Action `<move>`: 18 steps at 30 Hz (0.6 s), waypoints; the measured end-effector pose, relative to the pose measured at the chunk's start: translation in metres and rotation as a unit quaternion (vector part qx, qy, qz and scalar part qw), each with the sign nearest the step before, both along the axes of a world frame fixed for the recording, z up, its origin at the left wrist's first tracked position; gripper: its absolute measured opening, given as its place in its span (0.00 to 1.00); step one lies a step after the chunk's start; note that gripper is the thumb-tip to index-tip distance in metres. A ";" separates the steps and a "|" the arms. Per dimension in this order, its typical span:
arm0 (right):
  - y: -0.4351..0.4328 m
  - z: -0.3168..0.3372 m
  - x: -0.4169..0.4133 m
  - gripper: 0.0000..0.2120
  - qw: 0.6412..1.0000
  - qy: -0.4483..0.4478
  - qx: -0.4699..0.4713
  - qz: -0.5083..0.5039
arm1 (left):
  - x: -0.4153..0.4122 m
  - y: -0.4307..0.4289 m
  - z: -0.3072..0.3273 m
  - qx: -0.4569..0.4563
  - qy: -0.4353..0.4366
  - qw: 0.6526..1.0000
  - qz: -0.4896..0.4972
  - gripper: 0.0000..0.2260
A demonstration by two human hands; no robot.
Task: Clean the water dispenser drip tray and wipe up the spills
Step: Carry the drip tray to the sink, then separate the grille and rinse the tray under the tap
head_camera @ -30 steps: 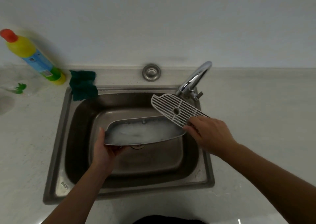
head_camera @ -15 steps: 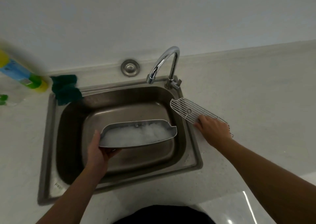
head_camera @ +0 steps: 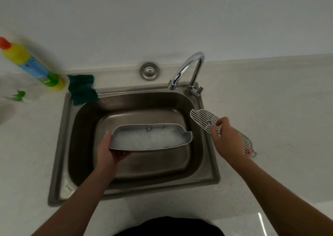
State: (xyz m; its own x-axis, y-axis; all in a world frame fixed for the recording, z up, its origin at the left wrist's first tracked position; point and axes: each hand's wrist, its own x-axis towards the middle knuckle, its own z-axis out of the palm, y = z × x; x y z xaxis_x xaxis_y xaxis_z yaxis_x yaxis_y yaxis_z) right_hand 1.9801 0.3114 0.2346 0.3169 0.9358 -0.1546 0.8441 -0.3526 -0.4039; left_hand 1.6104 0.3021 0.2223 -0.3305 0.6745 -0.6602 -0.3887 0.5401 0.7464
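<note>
Nearest me, my left hand [head_camera: 108,151] is clamped on the left end of the drip tray [head_camera: 149,138], level over the sink [head_camera: 59,145] and full of suds (stiff but slick, likely sloshy, so I'd hook a thumb over the rim). Beyond it, my right hand [head_camera: 227,140] lies on the light, rigid grille [head_camera: 201,117] on the counter [head_camera: 270,127]; whether the fingers pinch it I cannot tell.

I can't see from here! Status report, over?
Left hand holds soapy tray over sink. Right hand on grate on counter, grip unclear. Nothing in the way.
</note>
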 end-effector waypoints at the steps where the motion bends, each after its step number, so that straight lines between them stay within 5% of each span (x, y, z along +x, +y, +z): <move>1: 0.000 0.002 -0.006 0.09 0.999 0.039 0.000 -0.025 | -0.005 0.002 0.002 0.006 0.009 1.000 0.003 0.13; 7: -0.006 -0.002 -0.043 0.06 0.978 0.204 -0.026 -0.047 | -0.038 0.018 0.020 0.069 0.071 0.995 -0.001 0.24; 11: -0.010 -0.006 -0.059 0.06 0.977 0.204 -0.053 -0.024 | -0.053 0.029 0.032 0.103 0.145 0.984 -0.009 0.11; 15: -0.009 -0.008 -0.067 0.06 0.974 0.212 -0.077 -0.002 | -0.061 0.037 0.040 0.134 0.246 0.959 -0.052 0.26; 18: -0.007 -0.010 -0.072 0.06 0.973 0.206 -0.104 0.018 | -0.064 0.042 0.055 0.162 0.323 0.928 -0.091 0.26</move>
